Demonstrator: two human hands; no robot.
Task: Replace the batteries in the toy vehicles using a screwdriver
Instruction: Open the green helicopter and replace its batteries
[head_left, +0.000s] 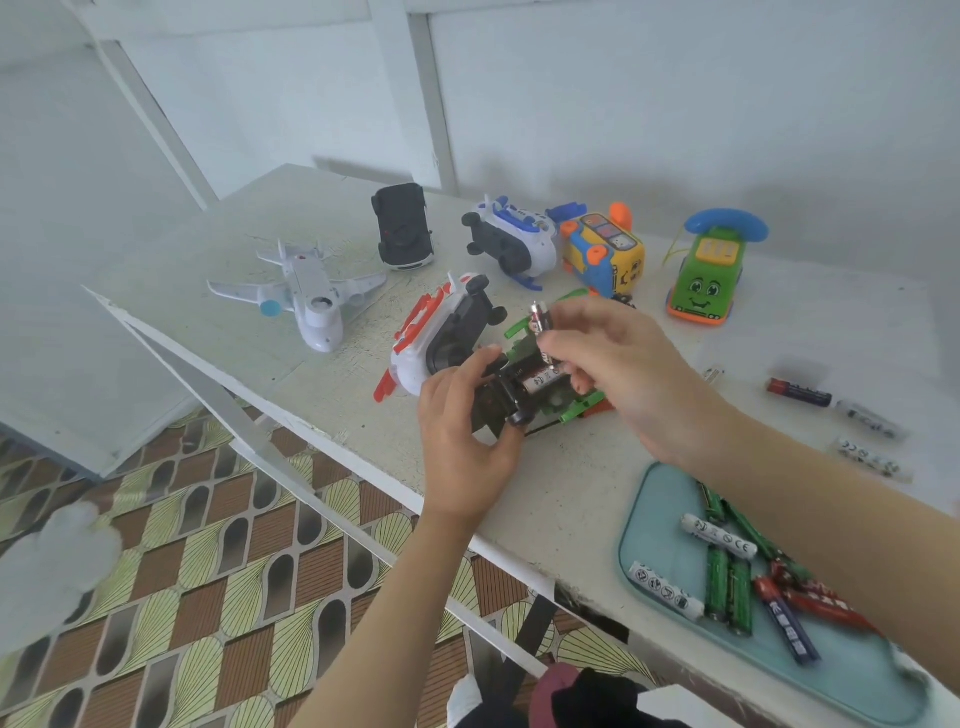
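Observation:
A green toy vehicle (582, 408) lies upside down near the table's front edge, its black underside and open battery bay facing up with a white battery (537, 383) inside. My left hand (467, 441) grips the vehicle's black underside from the left. My right hand (613, 364) hovers just above the bay and pinches a battery (540, 319) between thumb and fingers. No screwdriver is in sight.
A teal tray (665, 499) at the front right holds several green, white, red and blue batteries. Loose batteries (802, 393) lie further right. A red-and-white toy (441, 338), a white plane (311, 296), a black car (402, 226), a blue-and-white toy (511, 239), a yellow bus (605, 254) and a green phone car (706, 275) stand behind.

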